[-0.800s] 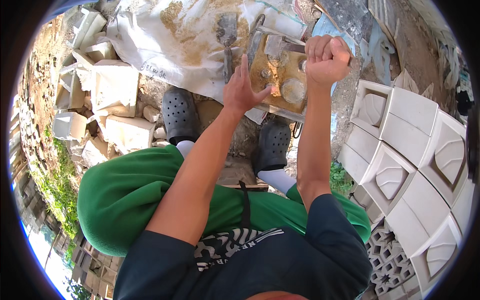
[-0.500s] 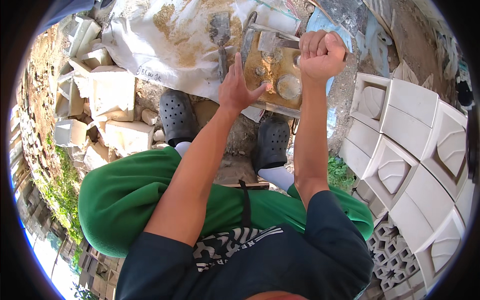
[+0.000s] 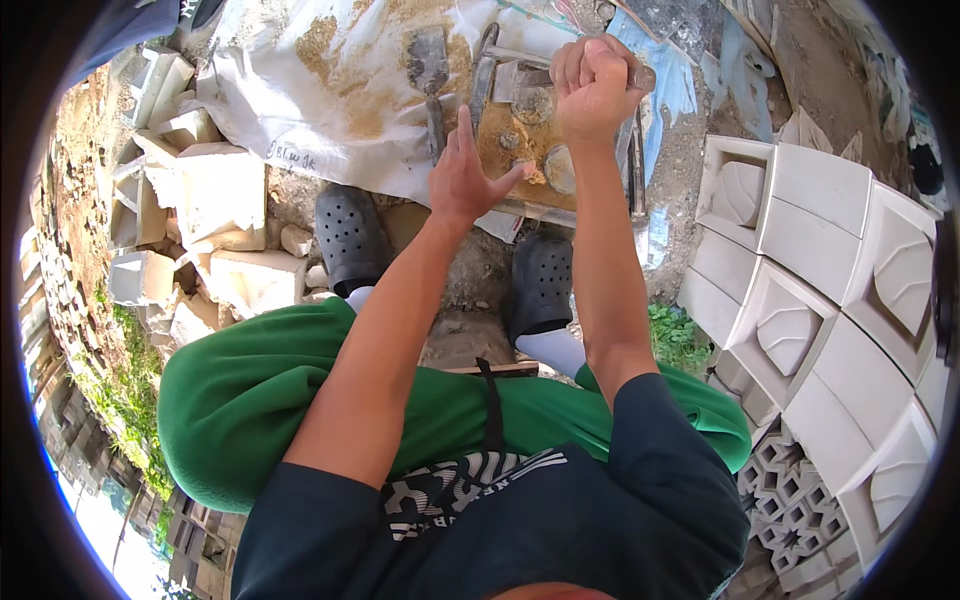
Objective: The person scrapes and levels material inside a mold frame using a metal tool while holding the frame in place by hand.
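A square mould [image 3: 500, 165] with a metal rim lies in front of me, its sandy-brown face carrying several round grey discs. My right hand [image 3: 598, 92] is closed round the dark handle of a short tool with a square grey metal end [image 3: 507, 82]; this end is over the upper part of the mould. My left hand [image 3: 467, 178] is at the mould's near left side, fingers stretched and thumb apart, holding nothing. Its thumb reaches over the mould near some orange-brown crumbs [image 3: 533, 174]. Left of the mould, a flat-bladed trowel [image 3: 428, 75] lies on a sand-stained white sheet [image 3: 300, 100].
Stacked pale cast blocks [image 3: 815, 210] stand at the right, with patterned openwork blocks [image 3: 790, 500] lower down. Broken pale block pieces [image 3: 220, 190] pile up at the left. My feet in dark clogs [image 3: 350, 238] are close to the mould. Blue sheeting [image 3: 665, 80] lies beyond it.
My right hand has moved left and slightly away from me with the tool, whose metal end has moved left over the mould. My left hand keeps nearly the same place.
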### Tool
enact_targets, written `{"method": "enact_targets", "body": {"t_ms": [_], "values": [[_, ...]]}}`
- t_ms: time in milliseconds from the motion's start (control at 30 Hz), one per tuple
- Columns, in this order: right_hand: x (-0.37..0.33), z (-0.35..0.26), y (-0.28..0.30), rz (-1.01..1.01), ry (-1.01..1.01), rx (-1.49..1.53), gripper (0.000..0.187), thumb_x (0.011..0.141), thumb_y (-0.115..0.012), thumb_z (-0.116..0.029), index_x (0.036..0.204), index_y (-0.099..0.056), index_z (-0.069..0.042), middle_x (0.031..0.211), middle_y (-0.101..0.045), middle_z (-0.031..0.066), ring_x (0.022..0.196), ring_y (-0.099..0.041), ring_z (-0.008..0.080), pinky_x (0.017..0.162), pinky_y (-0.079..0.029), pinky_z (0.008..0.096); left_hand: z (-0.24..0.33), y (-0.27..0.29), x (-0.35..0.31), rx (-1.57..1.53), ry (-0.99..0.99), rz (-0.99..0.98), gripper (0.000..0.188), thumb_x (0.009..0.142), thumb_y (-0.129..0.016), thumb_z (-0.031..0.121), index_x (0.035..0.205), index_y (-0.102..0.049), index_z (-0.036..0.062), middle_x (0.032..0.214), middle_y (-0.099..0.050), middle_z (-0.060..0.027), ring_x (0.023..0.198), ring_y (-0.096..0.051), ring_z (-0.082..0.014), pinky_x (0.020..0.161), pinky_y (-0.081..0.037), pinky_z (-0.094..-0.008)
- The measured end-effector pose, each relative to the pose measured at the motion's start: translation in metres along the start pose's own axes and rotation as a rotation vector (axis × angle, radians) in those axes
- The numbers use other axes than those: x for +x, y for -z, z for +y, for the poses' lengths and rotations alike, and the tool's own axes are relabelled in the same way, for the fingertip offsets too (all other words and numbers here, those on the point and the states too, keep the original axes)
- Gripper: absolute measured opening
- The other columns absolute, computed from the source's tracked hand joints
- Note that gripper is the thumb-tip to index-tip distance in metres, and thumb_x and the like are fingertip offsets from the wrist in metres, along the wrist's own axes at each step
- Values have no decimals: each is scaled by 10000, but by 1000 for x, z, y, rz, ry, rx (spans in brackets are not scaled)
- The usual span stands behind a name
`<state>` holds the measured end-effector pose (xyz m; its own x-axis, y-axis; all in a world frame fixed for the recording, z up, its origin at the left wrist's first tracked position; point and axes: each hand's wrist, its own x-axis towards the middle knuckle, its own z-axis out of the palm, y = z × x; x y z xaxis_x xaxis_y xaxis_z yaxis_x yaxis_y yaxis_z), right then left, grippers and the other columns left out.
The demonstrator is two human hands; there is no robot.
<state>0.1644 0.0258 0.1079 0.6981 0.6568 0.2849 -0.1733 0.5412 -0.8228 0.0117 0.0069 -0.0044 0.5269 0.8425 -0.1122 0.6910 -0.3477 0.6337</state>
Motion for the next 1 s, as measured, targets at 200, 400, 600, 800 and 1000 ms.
{"method": "enact_targets", "body": {"t_ms": [200, 400, 600, 800, 1000], "values": [[4, -9, 7, -35, 34, -37, 327, 762, -462, -104, 505, -260, -110, 432, -279, 11, 380, -219, 124, 402, -228, 300, 2, -1, -1, -12, -43, 40, 1188, 663, -743, 633, 1465, -186, -44, 1117, -564, -186, 964, -613, -348, 716, -523, -429], [-1, -10, 7, -33, -15, 19, 357, 788, -491, -59, 503, -280, -99, 456, -298, -17, 378, -275, 85, 376, -207, 266, -6, -1, -1, 25, -34, 75, 1182, 659, -749, 627, 1466, -190, -30, 1117, -566, -181, 959, -617, -341, 706, -526, -427], [3, 7, 1, 65, 13, -22, 348, 775, -474, -61, 498, -269, -111, 440, -301, -8, 365, -269, 86, 365, -226, 267, -5, -3, -2, 11, -48, 64, 1201, 651, -741, 654, 1465, -188, -35, 1112, -565, -180, 965, -618, -343, 709, -527, -427], [-10, 2, 3, -5, 33, 56, 359, 776, -502, -46, 493, -287, -97, 448, -290, -7, 376, -281, 88, 376, -247, 269, -1, -2, -4, 20, -59, 44, 1213, 641, -742, 665, 1460, -198, -44, 1111, -564, -188, 954, -625, -341, 702, -531, -417], [-2, -16, 6, 1, 25, 133, 356, 785, -522, -60, 505, -304, -86, 454, -335, -6, 394, -274, 79, 381, -228, 269, -4, 0, -2, -15, -21, -21, 1211, 676, -722, 662, 1467, -146, -52, 1171, -539, -226, 984, -608, -380, 739, -519, -446]]}}
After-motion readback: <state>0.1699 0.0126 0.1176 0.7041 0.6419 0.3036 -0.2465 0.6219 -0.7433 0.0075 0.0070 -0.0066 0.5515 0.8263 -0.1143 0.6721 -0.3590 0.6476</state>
